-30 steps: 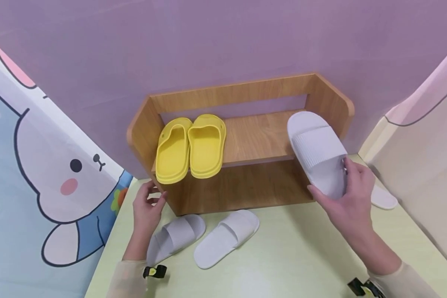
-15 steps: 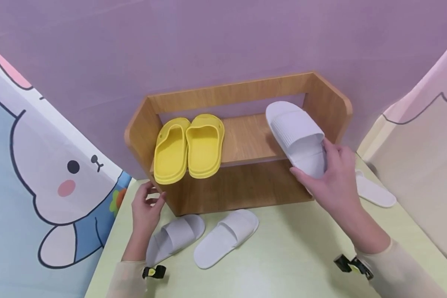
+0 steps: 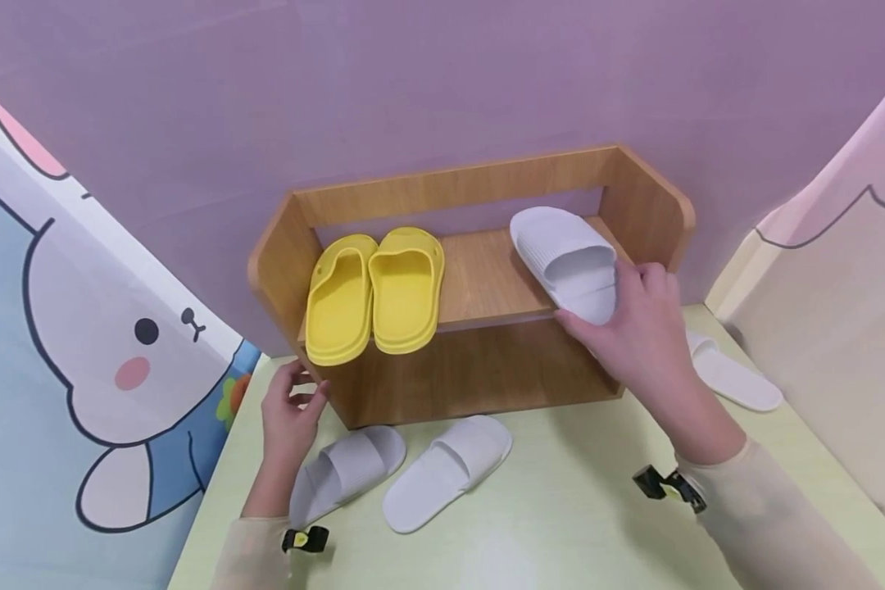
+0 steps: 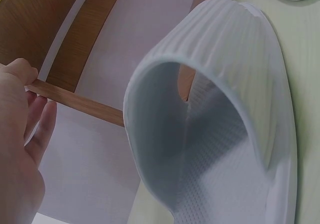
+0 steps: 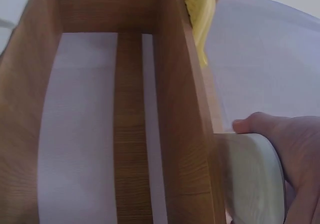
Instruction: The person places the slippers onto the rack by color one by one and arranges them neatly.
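My right hand (image 3: 645,340) grips the heel of a white slide slipper (image 3: 564,242), thumb on one side and fingers on the other. The slipper lies over the upper shelf of a wooden shoe rack (image 3: 457,187), toe toward the back. In the right wrist view, its heel end (image 5: 255,184) sticks out past the shelf's front edge. My left hand (image 3: 289,418) pinches the front edge of the rack's left side panel; the left wrist view shows thumb and fingers on either side of that edge (image 4: 80,102). A pair of yellow clogs (image 3: 407,291) stands at the upper shelf's left end.
Two white slippers stand on the pale green tabletop (image 3: 560,508) before the rack: a left one (image 3: 354,463) near my left forearm and a right one (image 3: 450,475). Another white slipper (image 3: 741,381) lies right of the rack. A purple wall (image 3: 442,82) rises behind.
My right hand has carried the white slipper left and down onto the upper shelf area. More of the slipper at the far right now shows. The left hand has stayed at the side panel.
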`<state>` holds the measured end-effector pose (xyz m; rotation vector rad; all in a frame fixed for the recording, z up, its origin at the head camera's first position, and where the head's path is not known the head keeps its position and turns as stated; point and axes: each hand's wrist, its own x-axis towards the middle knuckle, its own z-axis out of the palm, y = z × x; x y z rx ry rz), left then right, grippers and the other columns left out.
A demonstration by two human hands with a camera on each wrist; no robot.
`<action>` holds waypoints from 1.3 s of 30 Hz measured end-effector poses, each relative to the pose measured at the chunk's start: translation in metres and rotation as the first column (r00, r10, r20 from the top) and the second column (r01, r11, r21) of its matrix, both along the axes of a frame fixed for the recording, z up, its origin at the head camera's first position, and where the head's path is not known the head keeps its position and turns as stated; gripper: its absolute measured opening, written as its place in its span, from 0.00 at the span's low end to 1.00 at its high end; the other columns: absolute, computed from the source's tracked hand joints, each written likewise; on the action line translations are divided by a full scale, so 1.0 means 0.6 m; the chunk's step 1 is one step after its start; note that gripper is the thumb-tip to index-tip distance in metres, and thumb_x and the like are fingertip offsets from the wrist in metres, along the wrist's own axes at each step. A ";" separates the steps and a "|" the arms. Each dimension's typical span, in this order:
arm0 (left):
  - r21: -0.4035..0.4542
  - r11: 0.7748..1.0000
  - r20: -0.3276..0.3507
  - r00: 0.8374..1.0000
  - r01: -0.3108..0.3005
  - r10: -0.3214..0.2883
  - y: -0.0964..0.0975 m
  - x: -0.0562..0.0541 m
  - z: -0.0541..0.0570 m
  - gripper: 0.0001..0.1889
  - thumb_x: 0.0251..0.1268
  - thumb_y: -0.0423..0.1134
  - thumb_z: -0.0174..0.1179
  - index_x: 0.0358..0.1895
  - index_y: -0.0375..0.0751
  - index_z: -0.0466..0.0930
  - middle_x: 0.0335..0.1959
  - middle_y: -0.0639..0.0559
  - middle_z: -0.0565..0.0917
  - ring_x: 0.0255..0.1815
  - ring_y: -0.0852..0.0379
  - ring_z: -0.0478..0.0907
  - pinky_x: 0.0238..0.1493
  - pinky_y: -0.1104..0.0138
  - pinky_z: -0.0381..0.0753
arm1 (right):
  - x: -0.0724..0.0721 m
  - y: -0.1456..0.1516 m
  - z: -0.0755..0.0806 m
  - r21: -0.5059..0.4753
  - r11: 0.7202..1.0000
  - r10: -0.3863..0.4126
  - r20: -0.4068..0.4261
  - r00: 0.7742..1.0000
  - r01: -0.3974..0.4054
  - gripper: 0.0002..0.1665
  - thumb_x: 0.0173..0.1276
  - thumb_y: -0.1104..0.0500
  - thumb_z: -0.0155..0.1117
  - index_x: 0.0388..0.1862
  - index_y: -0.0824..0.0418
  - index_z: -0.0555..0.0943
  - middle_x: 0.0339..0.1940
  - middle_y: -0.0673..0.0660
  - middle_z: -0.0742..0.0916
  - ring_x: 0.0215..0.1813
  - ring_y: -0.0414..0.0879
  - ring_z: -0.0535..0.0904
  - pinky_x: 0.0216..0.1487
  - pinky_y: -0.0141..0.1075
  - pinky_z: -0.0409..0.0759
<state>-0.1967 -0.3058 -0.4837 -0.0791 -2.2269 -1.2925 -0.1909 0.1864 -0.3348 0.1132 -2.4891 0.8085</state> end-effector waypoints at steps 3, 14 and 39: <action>-0.008 1.000 0.000 1.000 -0.007 0.007 0.000 0.000 0.000 0.23 0.73 0.32 0.74 0.68 0.43 0.81 0.57 0.53 0.85 0.55 0.60 0.82 0.47 0.78 0.85 | -0.009 -0.004 0.008 0.021 1.000 -0.017 0.037 0.999 0.017 0.60 0.62 0.38 0.83 0.75 0.79 0.71 0.61 0.80 0.74 0.65 0.75 0.65 0.56 0.65 0.71; -0.001 1.000 -0.005 1.000 -0.002 0.002 -0.001 0.003 -0.001 0.23 0.74 0.32 0.74 0.68 0.42 0.81 0.57 0.50 0.85 0.55 0.59 0.82 0.47 0.78 0.85 | -0.043 -0.022 0.022 0.056 0.995 -0.083 0.114 0.990 0.077 0.59 0.63 0.35 0.77 0.69 0.83 0.71 0.58 0.80 0.73 0.64 0.75 0.64 0.58 0.63 0.70; -0.003 1.000 -0.032 0.999 0.012 -0.013 0.000 0.001 0.000 0.23 0.72 0.29 0.74 0.68 0.40 0.82 0.56 0.49 0.85 0.54 0.61 0.82 0.46 0.78 0.85 | -0.070 -0.038 0.038 0.194 0.968 -0.194 0.183 0.964 0.158 0.64 0.65 0.30 0.76 0.64 0.89 0.68 0.57 0.83 0.72 0.63 0.77 0.64 0.65 0.66 0.67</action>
